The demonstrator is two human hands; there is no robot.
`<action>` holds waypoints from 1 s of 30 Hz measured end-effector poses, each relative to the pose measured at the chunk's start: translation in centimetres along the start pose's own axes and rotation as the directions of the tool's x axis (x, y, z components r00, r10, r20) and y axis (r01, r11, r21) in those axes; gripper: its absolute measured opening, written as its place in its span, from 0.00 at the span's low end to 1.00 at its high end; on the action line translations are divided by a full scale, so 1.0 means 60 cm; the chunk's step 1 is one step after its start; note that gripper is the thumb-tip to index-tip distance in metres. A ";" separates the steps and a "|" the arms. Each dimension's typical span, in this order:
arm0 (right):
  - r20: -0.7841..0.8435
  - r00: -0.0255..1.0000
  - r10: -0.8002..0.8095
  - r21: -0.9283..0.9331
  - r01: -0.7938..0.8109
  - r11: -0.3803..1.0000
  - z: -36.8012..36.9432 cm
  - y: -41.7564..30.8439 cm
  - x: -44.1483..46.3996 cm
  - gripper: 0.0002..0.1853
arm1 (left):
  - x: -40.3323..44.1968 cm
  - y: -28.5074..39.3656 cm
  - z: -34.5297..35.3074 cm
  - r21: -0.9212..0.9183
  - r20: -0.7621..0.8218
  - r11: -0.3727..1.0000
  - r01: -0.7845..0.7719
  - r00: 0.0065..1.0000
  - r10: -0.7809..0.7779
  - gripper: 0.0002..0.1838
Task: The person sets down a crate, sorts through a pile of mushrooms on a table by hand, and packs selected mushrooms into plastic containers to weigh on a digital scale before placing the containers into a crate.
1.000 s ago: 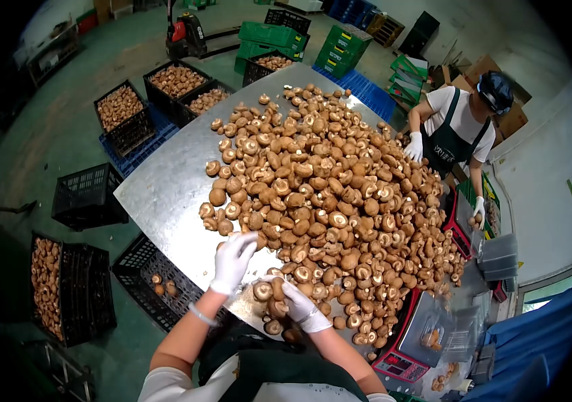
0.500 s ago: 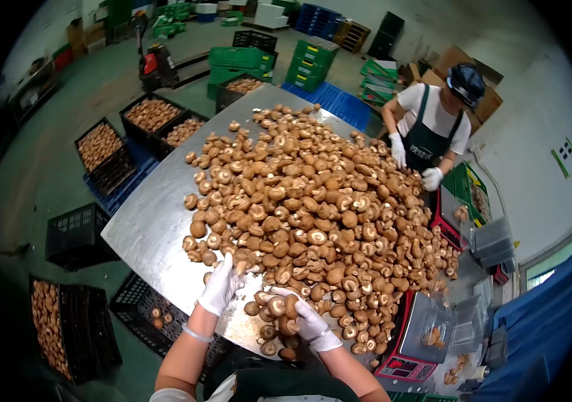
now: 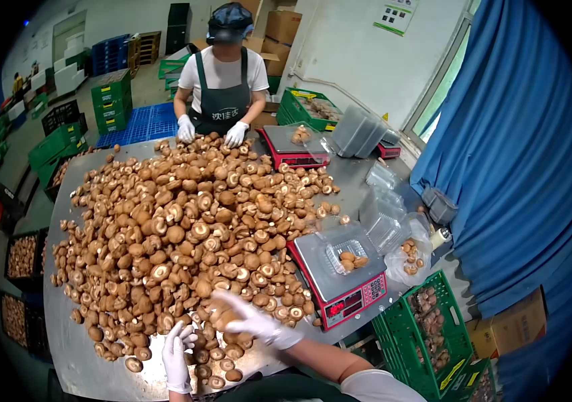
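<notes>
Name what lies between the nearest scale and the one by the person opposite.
In the head view, loose mushrooms lie between the nearest scale and that farther scale.

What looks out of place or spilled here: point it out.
Only mild untidiness: the clear plastic containers to the right of the near scale lie jumbled at differing angles, unlike the neater stack beside the far scale. The mushrooms show too small to judge for damage.
</notes>
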State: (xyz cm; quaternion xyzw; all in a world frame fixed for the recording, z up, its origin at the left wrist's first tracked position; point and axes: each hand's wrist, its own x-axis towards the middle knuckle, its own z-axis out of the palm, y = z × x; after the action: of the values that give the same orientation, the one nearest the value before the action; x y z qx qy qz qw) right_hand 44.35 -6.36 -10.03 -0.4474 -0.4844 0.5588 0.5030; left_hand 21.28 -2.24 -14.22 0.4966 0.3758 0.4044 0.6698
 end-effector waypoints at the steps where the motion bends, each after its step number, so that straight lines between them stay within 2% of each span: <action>1: -0.138 0.990 -0.017 -0.077 0.006 0.997 -0.046 -0.037 -0.016 0.41 | 0.003 -0.004 0.006 0.033 0.013 0.999 0.016 1.000 -0.016 0.23; 2: -0.274 0.961 -0.033 -0.151 -0.009 0.988 -0.092 -0.074 -0.031 0.41 | 0.005 -0.010 0.012 0.031 0.015 0.999 0.029 0.999 -0.030 0.22; 4: -0.486 0.850 -0.203 -0.388 -0.002 0.922 -0.189 -0.140 -0.059 0.40 | 0.011 -0.020 0.029 -0.005 0.021 0.997 0.074 0.997 -0.074 0.20; 5: -0.537 0.787 -0.303 -0.553 -0.057 0.831 -0.235 -0.160 -0.074 0.39 | 0.009 -0.027 0.030 -0.032 0.006 0.995 0.099 0.995 -0.099 0.19; 7: -0.516 0.735 -0.439 -0.814 -0.261 0.519 -0.321 -0.171 -0.110 0.39 | 0.003 -0.025 0.048 -0.069 0.009 0.991 0.112 0.994 -0.111 0.17; 8: -0.477 0.755 -0.450 -0.873 -0.350 0.338 -0.361 -0.162 -0.131 0.39 | 0.000 -0.016 0.054 -0.074 0.038 0.987 0.139 0.990 -0.136 0.17; 9: -0.456 0.788 -0.414 -0.890 -0.419 0.181 -0.396 -0.143 -0.151 0.38 | -0.002 -0.040 0.051 -0.184 0.057 0.972 0.146 0.989 -0.137 0.16; 10: -0.459 0.821 -0.339 -0.883 -0.463 0.074 -0.427 -0.118 -0.173 0.38 | -0.006 -0.043 0.050 -0.165 0.058 0.973 0.163 0.986 -0.155 0.16; 11: -0.473 0.842 -0.259 -0.874 -0.487 0.014 -0.450 -0.090 -0.192 0.38 | -0.011 -0.043 0.051 -0.128 0.059 0.985 0.118 0.992 -0.111 0.18; 12: -0.488 0.848 -0.208 -0.866 -0.500 -0.008 -0.472 -0.069 -0.211 0.38 | -0.015 -0.056 0.043 -0.083 0.032 0.991 0.102 0.995 -0.099 0.18; 13: -0.521 0.822 -0.229 -0.851 -0.520 0.069 -0.491 -0.056 -0.225 0.35 | -0.019 -0.066 0.034 -0.039 0.020 0.995 0.087 0.996 -0.087 0.18; 14: -0.497 0.833 -0.243 -0.864 -0.500 0.053 -0.514 -0.047 -0.233 0.32 | -0.028 -0.063 0.025 -0.043 -0.021 0.996 0.077 0.997 -0.078 0.18; 16: -0.416 0.838 -0.353 -0.890 -0.454 -0.028 -0.513 -0.058 -0.221 0.30 | -0.044 -0.055 0.004 0.168 -0.145 0.981 0.097 0.987 -0.073 0.16; 17: -0.390 0.828 -0.403 -0.894 -0.445 -0.051 -0.506 -0.066 -0.208 0.30 | -0.050 -0.070 -0.018 0.415 -0.219 0.909 -0.029 0.967 0.131 0.12; 18: -0.327 0.819 -0.471 -0.919 -0.393 -0.045 -0.494 -0.071 -0.190 0.28 | -0.065 -0.061 -0.037 0.550 -0.288 0.835 0.004 0.940 0.185 0.13; 19: -0.309 0.829 -0.466 -0.927 -0.373 -0.049 -0.461 -0.082 -0.166 0.28 | -0.077 -0.046 -0.060 0.670 -0.343 0.740 0.055 0.908 0.243 0.13; 20: -0.278 0.843 -0.460 -0.951 -0.309 0.009 -0.426 -0.093 -0.137 0.26 | -0.082 -0.036 -0.086 0.725 -0.423 0.680 0.104 0.847 0.321 0.13; 21: -0.251 0.854 -0.456 -0.966 -0.248 0.066 -0.384 -0.104 -0.109 0.25 | -0.083 -0.025 -0.114 0.770 -0.484 0.618 0.160 0.777 0.401 0.13; 22: -0.163 0.871 -0.464 -0.986 -0.156 0.056 -0.349 -0.100 -0.081 0.24 | -0.080 -0.021 -0.150 0.754 -0.561 0.606 0.253 0.728 0.394 0.14; 23: -0.135 0.883 -0.450 -0.990 -0.098 0.106 -0.302 -0.096 -0.050 0.23 | -0.071 -0.027 -0.188 0.729 -0.631 0.594 0.341 0.671 0.389 0.14; 25: -0.003 0.921 -0.389 -0.993 0.044 0.112 -0.212 -0.077 0.009 0.22 | -0.040 -0.064 -0.260 0.817 -0.569 0.487 0.308 0.562 0.600 0.16; 27: 0.162 0.923 -0.349 -0.971 0.212 0.110 -0.123 -0.045 0.062 0.22 | -0.002 -0.048 -0.281 0.897 -0.436 0.359 0.256 0.641 0.632 0.20; 28: 0.242 0.913 -0.330 -0.934 0.311 0.177 -0.080 -0.031 0.086 0.21 | 0.019 -0.042 -0.278 0.903 -0.427 0.302 0.306 0.711 0.559 0.23; 29: 0.341 0.892 -0.296 -0.908 0.395 0.144 -0.030 -0.028 0.105 0.21 | 0.037 -0.052 -0.281 0.938 -0.342 0.157 0.308 0.769 0.540 0.25; 30: 0.412 0.869 -0.274 -0.858 0.472 0.205 0.013 -0.018 0.125 0.20 | 0.053 -0.066 -0.281 0.946 -0.314 0.102 0.308 0.788 0.529 0.24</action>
State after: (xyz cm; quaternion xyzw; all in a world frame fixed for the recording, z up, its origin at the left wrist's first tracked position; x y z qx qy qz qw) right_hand 43.03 1.09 -8.95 -0.4737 -0.8498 0.0654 0.2216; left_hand 7.94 6.06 -22.15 0.6829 0.6915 0.2335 -0.0314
